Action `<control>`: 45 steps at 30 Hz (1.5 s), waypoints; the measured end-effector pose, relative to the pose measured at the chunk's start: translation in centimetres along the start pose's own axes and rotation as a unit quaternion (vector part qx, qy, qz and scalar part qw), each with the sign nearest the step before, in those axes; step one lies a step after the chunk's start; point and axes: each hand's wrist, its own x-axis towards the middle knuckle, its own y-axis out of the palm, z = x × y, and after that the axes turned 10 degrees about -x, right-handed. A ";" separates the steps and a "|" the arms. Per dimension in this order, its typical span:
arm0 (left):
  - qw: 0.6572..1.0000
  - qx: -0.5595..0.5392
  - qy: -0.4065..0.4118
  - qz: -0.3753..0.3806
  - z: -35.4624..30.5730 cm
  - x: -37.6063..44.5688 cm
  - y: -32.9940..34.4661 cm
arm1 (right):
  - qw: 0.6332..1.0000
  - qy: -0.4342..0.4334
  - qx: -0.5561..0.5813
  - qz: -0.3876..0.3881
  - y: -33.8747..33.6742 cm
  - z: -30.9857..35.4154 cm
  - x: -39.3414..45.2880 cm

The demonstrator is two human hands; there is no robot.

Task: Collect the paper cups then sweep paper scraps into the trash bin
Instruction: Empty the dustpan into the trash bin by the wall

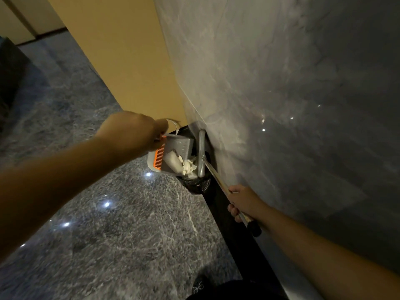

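Left hand [138, 132]: clenched round the top of the dustpan [171, 155], at about 10 o'clock from frame centre; forearm stretched in from 8 o'clock.
Dustpan: grey, orange comb teeth along its edge, tilted over the trash bin [194, 180].
Paper cups [173, 162]: white, lying inside the dustpan near its lower lip.
Paper scraps [189, 167]: crumpled white, at the dustpan's lip, touching the cups, right over the bin mouth.
Trash bin: lined with a black bag, set on the floor [108, 224] against the wall [281, 105], mostly hidden by the dustpan.
Right hand [242, 202]: grip clenched round the broom handle [218, 180], at 5 o'clock from the bin.
Broom head [201, 152]: grey, upright between dustpan and wall, just beside the scraps.
Floor: dark polished stone with light reflections.
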 end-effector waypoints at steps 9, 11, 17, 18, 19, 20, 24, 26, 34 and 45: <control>0.998 -0.016 -0.035 -0.039 1.0 0.8 -0.7 | 1.000 -0.004 -0.019 -0.016 -0.1 -0.6 0.0; 1.000 0.012 -0.005 -0.002 0.6 1.0 -0.6 | 1.000 -0.007 -0.023 -0.015 -0.1 -0.6 0.0; 1.000 0.019 0.005 -0.017 0.7 1.5 -1.1 | 1.000 0.004 -0.021 -0.010 0.2 -0.9 0.2; 1.000 0.020 0.004 -0.018 0.6 1.5 -1.2 | 1.000 0.007 -0.018 -0.007 0.3 -0.8 0.2; 1.000 0.014 0.002 -0.025 0.6 1.6 -1.2 | 1.000 0.011 -0.014 -0.005 0.3 -0.8 0.2; 1.000 0.011 -0.002 -0.030 0.5 1.7 -1.3 | 1.000 0.014 -0.009 -0.006 0.4 -0.8 0.2; 0.999 0.034 0.007 -0.010 0.1 1.7 -1.2 | 1.000 0.017 -0.009 -0.007 0.3 -0.8 0.1; 0.999 0.018 -0.015 -0.026 0.2 1.7 -1.4 | 1.000 0.019 -0.014 -0.009 0.3 -0.8 0.2; 0.998 -0.004 -0.033 -0.047 1.2 1.7 -2.5 | 1.000 0.011 -0.027 -0.012 0.4 -0.4 -0.1; 0.998 -0.013 -0.051 -0.033 1.9 0.6 -0.9 | 0.998 -0.012 0.061 0.034 0.8 1.7 -2.9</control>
